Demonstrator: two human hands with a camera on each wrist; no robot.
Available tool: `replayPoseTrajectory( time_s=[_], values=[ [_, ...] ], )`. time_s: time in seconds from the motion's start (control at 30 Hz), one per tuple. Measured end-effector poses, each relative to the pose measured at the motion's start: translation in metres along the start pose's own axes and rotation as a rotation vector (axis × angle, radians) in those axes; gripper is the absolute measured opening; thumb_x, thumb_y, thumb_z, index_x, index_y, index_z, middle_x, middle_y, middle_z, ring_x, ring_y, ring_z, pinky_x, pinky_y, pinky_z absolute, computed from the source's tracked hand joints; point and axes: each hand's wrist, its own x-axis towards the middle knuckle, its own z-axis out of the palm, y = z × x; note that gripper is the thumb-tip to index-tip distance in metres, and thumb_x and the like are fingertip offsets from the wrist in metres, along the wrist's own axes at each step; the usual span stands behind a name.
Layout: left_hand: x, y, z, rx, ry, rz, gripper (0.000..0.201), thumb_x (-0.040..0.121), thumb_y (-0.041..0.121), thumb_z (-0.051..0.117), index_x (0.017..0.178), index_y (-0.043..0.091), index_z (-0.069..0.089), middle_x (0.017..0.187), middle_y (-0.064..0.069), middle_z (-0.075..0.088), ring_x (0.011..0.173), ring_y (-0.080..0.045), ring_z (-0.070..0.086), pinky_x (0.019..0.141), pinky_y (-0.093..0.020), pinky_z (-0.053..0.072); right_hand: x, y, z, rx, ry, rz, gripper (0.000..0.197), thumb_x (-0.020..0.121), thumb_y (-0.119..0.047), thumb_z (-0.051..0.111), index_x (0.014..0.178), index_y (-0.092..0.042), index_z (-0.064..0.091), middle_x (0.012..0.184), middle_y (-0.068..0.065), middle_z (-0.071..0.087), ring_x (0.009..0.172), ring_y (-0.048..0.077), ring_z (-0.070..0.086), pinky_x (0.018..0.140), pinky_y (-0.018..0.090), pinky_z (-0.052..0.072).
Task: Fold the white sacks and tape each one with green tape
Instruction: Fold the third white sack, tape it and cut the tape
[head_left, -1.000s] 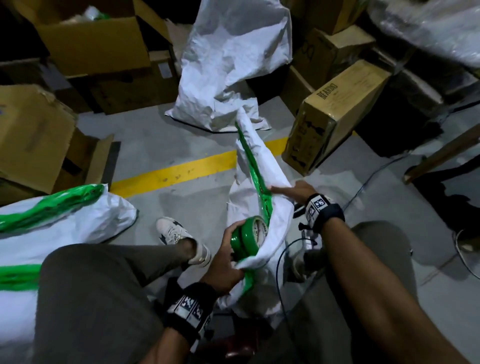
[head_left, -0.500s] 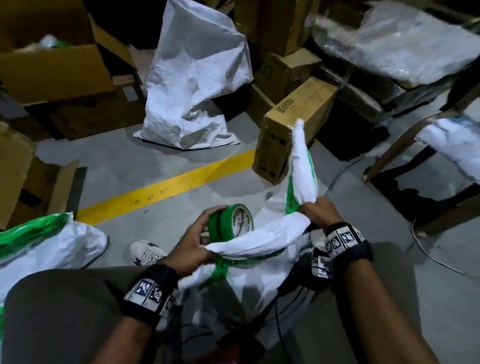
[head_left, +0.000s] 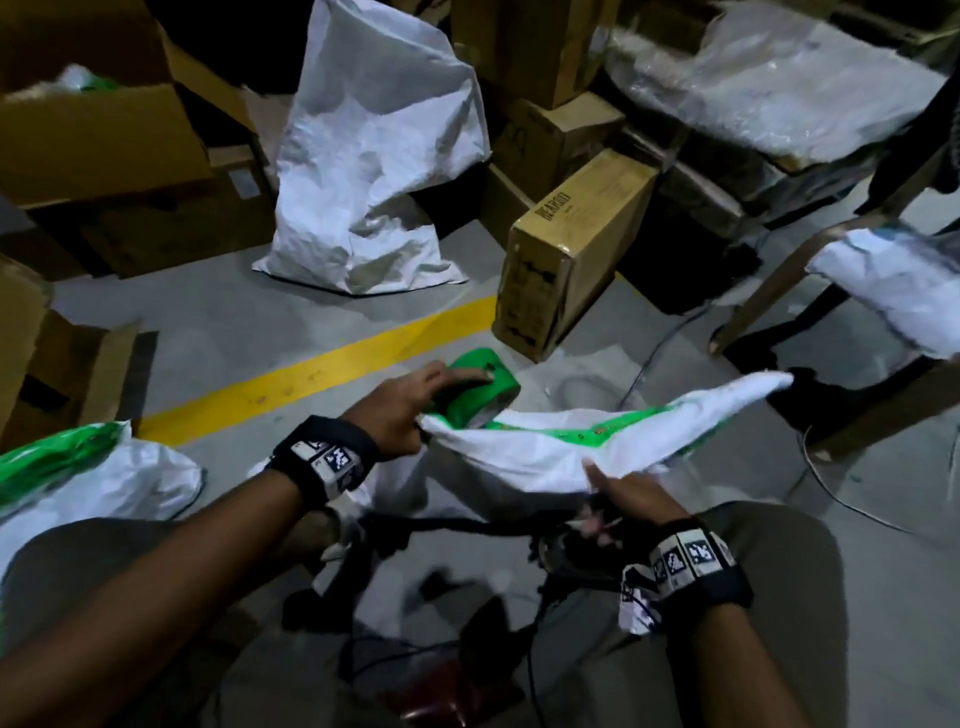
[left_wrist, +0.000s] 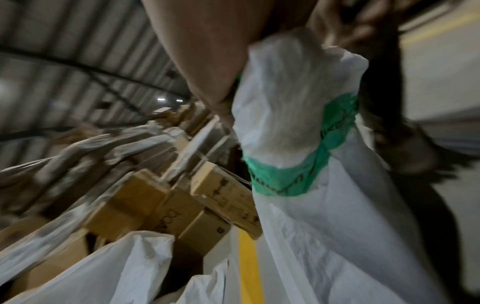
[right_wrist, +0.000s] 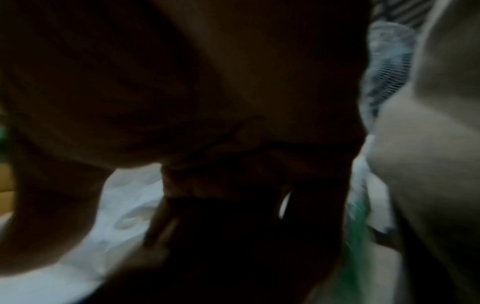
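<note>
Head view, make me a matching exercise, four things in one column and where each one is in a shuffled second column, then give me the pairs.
Things:
1. tape roll
2. folded sack
3. standing sack
4. yellow line

Places:
A. painted across the grey floor
B. upright against the boxes at the back
C. under the left hand
D. stretched between both hands, a green strip along it

Pairs: 1-C, 2-D, 3-B, 4-A

The folded sack (head_left: 550, 452) lies across between both hands, the left hand (head_left: 410, 400) at its left end with the tape roll (head_left: 480, 382) just behind, the right hand (head_left: 623, 493) under its near edge. Behind, a standing sack (head_left: 374, 156) is left of a cardboard box (head_left: 566, 260); a taped bundle (head_left: 93, 467) lies at far left.
</note>
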Motion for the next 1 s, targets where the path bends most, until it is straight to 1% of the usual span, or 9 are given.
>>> replayPoseTrajectory(
  time_s=[0.1, 0.2, 0.3, 0.4, 0.5, 0.6, 0.73, 0.83, 1.0],
  values=[
    [-0.029, -0.016, 0.030, 0.347, -0.364, -0.040, 0.092, 0.079, 0.014, 0.054, 0.148, 0.061, 0.015, 0.132, -0.002, 0.040, 0.105, -0.037, 0.058, 0.075, -0.037, 0.045, -0.004, -0.013, 0.019, -0.426, -0.126, -0.068, 0.058, 0.074, -0.060, 0.079, 0.080, -0.003, 0.072, 0.064, 0.006, 0.072, 0.050, 0.019, 0.064, 0.054, 0.028, 0.053],
    [-0.064, -0.038, 0.059, 0.508, -0.532, -0.001, 0.105, 0.087, 0.010, 0.050, 0.136, 0.073, -0.019, 0.136, -0.005, 0.037, 0.110, -0.037, 0.056, 0.084, -0.046, 0.049, 0.007, -0.037, 0.055, -0.562, -0.096, -0.512, 0.088, 0.050, -0.060, 0.092, 0.126, -0.032, 0.059, 0.122, -0.005, 0.067, 0.100, 0.010, 0.067, 0.093, 0.033, 0.055],
    [-0.092, -0.053, 0.084, 0.605, -0.528, 0.048, 0.115, 0.088, 0.011, 0.055, 0.132, 0.065, -0.036, 0.134, -0.007, 0.042, 0.118, -0.033, 0.051, 0.097, -0.045, 0.041, 0.031, -0.041, 0.110, -0.585, -0.365, -0.780, 0.134, 0.046, -0.053, 0.096, 0.154, -0.040, 0.019, 0.155, -0.009, 0.028, 0.144, 0.011, 0.028, 0.116, 0.028, 0.030],
    [-0.115, -0.057, 0.098, 0.726, -0.372, -0.146, 0.109, 0.077, 0.026, 0.069, 0.150, 0.054, -0.007, 0.127, -0.007, 0.056, 0.121, -0.031, 0.054, 0.106, -0.058, 0.036, 0.039, -0.041, 0.163, -0.653, -0.451, -0.785, 0.118, 0.054, -0.040, 0.096, 0.149, -0.044, 0.027, 0.142, -0.004, 0.049, 0.131, 0.013, 0.048, 0.104, 0.032, 0.044],
    [-0.132, -0.055, 0.098, 0.759, -0.084, -0.534, 0.073, 0.079, 0.052, 0.046, 0.147, 0.059, 0.019, 0.130, -0.023, 0.056, 0.122, -0.041, 0.053, 0.100, -0.062, 0.034, 0.044, -0.046, 0.191, -0.657, -0.403, -0.819, 0.099, 0.062, -0.022, 0.087, 0.140, -0.040, 0.029, 0.094, -0.004, 0.062, 0.086, 0.019, 0.061, 0.071, 0.033, 0.046],
    [-0.129, -0.034, 0.126, 0.492, 0.163, -0.973, 0.070, 0.085, 0.036, 0.046, 0.150, 0.053, 0.024, 0.141, -0.025, 0.047, 0.124, -0.042, 0.049, 0.095, -0.058, 0.039, 0.043, -0.055, 0.197, -0.653, -0.376, -0.858, 0.105, 0.061, -0.022, 0.085, 0.145, -0.040, 0.024, 0.085, -0.009, 0.057, 0.078, 0.014, 0.056, 0.067, 0.031, 0.044],
    [-0.123, -0.031, 0.113, -0.922, 0.881, -1.435, 0.049, 0.088, 0.035, 0.051, 0.128, 0.007, 0.056, 0.117, -0.016, 0.054, 0.126, -0.047, 0.049, 0.106, -0.051, 0.039, 0.046, -0.048, 0.190, -0.644, -0.343, -0.809, 0.091, 0.057, -0.026, 0.084, 0.134, -0.043, 0.038, 0.103, -0.004, 0.062, 0.090, 0.021, 0.059, 0.077, 0.030, 0.049],
    [-0.125, -0.039, 0.104, -1.538, 0.916, -1.316, 0.027, 0.089, 0.043, 0.061, 0.099, 0.018, 0.060, 0.095, -0.007, 0.059, 0.090, -0.031, 0.059, 0.102, -0.052, 0.039, 0.037, -0.040, 0.193, -0.641, -0.330, -0.856, 0.075, 0.057, -0.029, 0.080, 0.125, -0.036, 0.050, 0.107, -0.007, 0.062, 0.093, 0.017, 0.058, 0.081, 0.028, 0.047],
    [-0.121, -0.091, 0.162, -1.351, 0.602, -1.347, 0.073, 0.060, 0.048, 0.085, 0.119, 0.010, 0.064, 0.132, -0.014, 0.064, 0.120, -0.036, 0.063, 0.104, -0.051, 0.050, 0.014, -0.041, 0.193, -0.682, -0.254, -0.985, 0.070, 0.062, -0.054, 0.057, 0.128, -0.029, 0.053, 0.114, -0.002, 0.059, 0.105, 0.019, 0.054, 0.086, 0.032, 0.046]
  ],
)
